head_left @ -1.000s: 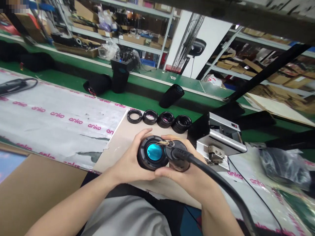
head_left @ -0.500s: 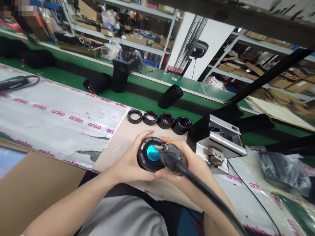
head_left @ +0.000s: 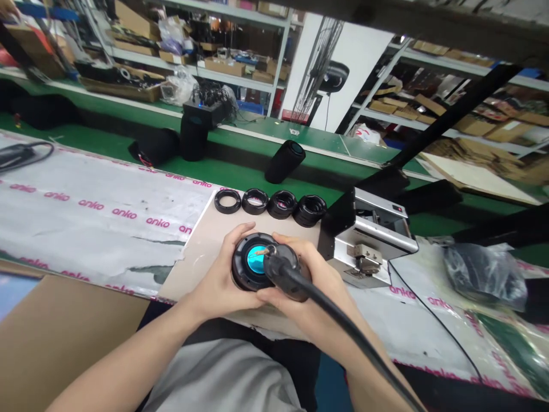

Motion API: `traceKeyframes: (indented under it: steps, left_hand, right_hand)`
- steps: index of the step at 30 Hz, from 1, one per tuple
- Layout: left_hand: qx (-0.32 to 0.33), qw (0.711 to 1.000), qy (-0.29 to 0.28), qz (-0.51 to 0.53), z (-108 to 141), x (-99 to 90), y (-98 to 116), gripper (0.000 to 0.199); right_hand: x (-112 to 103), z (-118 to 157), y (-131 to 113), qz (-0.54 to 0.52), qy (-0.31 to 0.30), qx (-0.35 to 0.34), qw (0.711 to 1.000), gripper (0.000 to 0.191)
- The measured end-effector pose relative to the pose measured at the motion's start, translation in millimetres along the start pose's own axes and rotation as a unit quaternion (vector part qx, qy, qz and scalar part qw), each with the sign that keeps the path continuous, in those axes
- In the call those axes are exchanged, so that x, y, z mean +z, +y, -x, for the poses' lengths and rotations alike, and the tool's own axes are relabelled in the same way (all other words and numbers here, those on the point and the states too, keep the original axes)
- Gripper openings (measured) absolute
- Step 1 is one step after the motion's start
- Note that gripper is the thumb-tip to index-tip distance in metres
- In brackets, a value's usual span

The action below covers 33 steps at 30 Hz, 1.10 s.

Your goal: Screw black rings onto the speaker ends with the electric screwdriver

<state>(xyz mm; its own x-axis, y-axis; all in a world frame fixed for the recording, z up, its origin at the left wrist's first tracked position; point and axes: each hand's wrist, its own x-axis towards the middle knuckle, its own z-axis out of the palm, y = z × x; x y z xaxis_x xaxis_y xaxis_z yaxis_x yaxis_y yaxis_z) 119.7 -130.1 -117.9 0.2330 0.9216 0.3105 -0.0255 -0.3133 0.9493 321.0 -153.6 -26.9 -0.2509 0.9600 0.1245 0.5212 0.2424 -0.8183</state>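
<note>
My left hand [head_left: 214,289] is wrapped around the side of a black cylindrical speaker [head_left: 241,269], which stands end-up with a shiny blue disc in its top. In my right hand [head_left: 319,286] is an electric screwdriver [head_left: 285,269], held upright over the speaker's right side. A thick cord runs from the screwdriver's top toward the lower right. The fingertips of both hands come close together around the speaker. The tool's tip and the speaker's right edge are hidden. Just beyond, several black rings [head_left: 282,204] sit in a row on a beige board [head_left: 201,246].
A silver and black machine [head_left: 377,226] stands right of my hands, its cable trailing forward. Past the board, a black cylinder [head_left: 285,162] stands on the green surface [head_left: 244,166]. A plastic-wrapped dark item [head_left: 484,274] lies at the right. An open cardboard box [head_left: 72,332] is at lower left.
The whole view has shifted a little, so the scene sits slightly further left. Both hands keep their holds, and the screwdriver remains over the speaker.
</note>
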Motion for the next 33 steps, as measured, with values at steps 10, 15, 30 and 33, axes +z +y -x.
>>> traceKeyframes:
  steps: [10, 15, 30, 33]
  left_hand:
    - [0.001, 0.999, -0.016, -0.043, -10.2, -8.9, 16.2, 0.130]
    - [0.002, 0.996, 0.012, -0.090, -13.9, -5.7, 23.4, 0.094]
    - [0.036, 0.990, -0.064, -0.120, -36.9, 59.0, 24.2, 0.074]
    - [0.026, 0.990, -0.116, -0.081, -42.9, 88.3, 25.5, 0.075]
  right_hand:
    - [-35.9, -38.7, -9.0, 0.030, -0.140, -0.033, 0.989, 0.058]
    - [-44.6, -25.5, 3.2, -0.111, -0.030, 0.005, 0.993, 0.060]
    - [-127.7, 14.1, 26.1, -0.308, 0.497, -0.088, 0.807, 0.068]
    - [-124.0, -0.3, 36.3, -0.281, 0.450, -0.098, 0.842, 0.064]
